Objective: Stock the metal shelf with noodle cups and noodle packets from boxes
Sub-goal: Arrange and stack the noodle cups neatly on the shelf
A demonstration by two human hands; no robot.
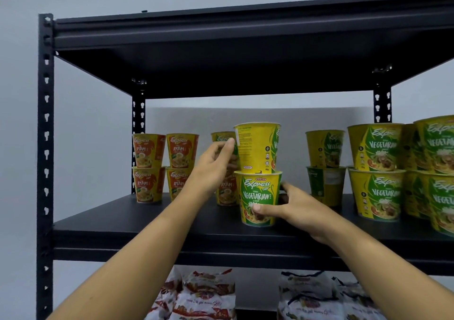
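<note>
Labels on the noodle cups
The lower cup in the right hand fingers reads "Mamee Express cup Vegetarian"; orange cups left of the left hand fingers read "Express Ayam"; yellow-green cups right of both hands' fingers read "Vegetarian".

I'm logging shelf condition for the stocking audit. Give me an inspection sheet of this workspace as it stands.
Surface: black shelf board, holding cups stacked two high.
Job's things: orange cups at left, green cups at right; packets on the level below; no boxes in view.
Clutter: nothing seen.
Hands: right hand grips the lower cup of the middle stack; left hand touches the upper cup, grip unclear.
Cables: nothing seen.
Surroundings: plain grey wall.
</note>
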